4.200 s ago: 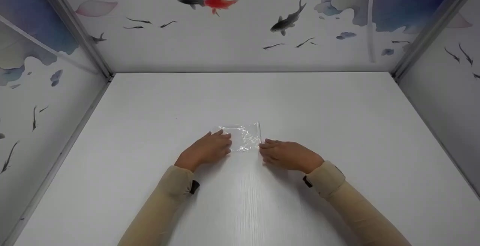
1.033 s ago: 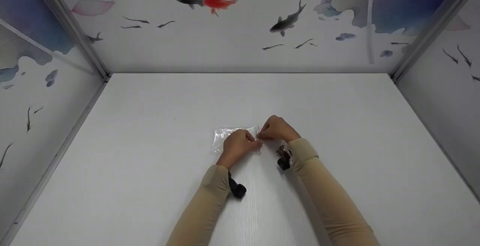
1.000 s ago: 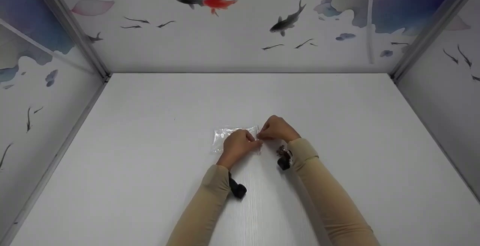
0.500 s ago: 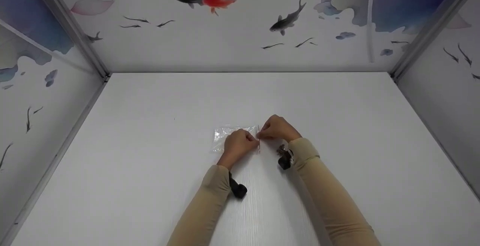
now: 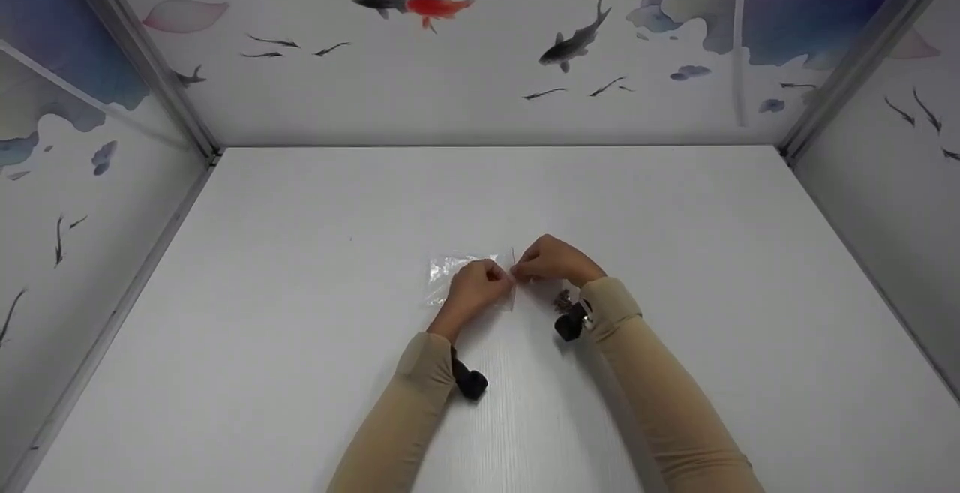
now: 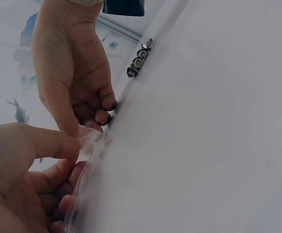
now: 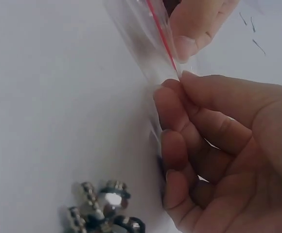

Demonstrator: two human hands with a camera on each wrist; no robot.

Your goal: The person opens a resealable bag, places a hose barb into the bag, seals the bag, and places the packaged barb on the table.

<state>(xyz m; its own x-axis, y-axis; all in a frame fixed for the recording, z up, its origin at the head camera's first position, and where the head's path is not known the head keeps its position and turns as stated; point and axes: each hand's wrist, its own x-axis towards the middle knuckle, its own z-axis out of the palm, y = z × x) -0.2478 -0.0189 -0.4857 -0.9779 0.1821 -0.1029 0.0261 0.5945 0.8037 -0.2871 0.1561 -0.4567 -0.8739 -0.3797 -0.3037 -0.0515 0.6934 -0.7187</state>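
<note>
A clear plastic bag (image 5: 444, 269) with a red line along its mouth edge (image 7: 161, 35) lies on the white table, its right end lifted. My left hand (image 5: 474, 289) pinches that edge between thumb and finger; my right hand (image 5: 556, 261) pinches the same edge just beside it, fingers curled in the right wrist view (image 7: 228, 141). In the left wrist view the bag's edge (image 6: 90, 141) runs between both hands. Beside my right wrist is a small cluster of metal beads or rings (image 5: 562, 300), shiny and dark in the right wrist view (image 7: 113, 200).
White panels with painted fish (image 5: 574, 46) stand behind the white table (image 5: 300, 373) and at both sides, with grey metal posts at the corners. A black device (image 5: 471, 384) is on the left wrist, another (image 5: 570, 324) on the right.
Since the oldest frame both hands have come together at the bag's right end and pinch it. In the last second both hands and the bag's edge have shifted slightly left.
</note>
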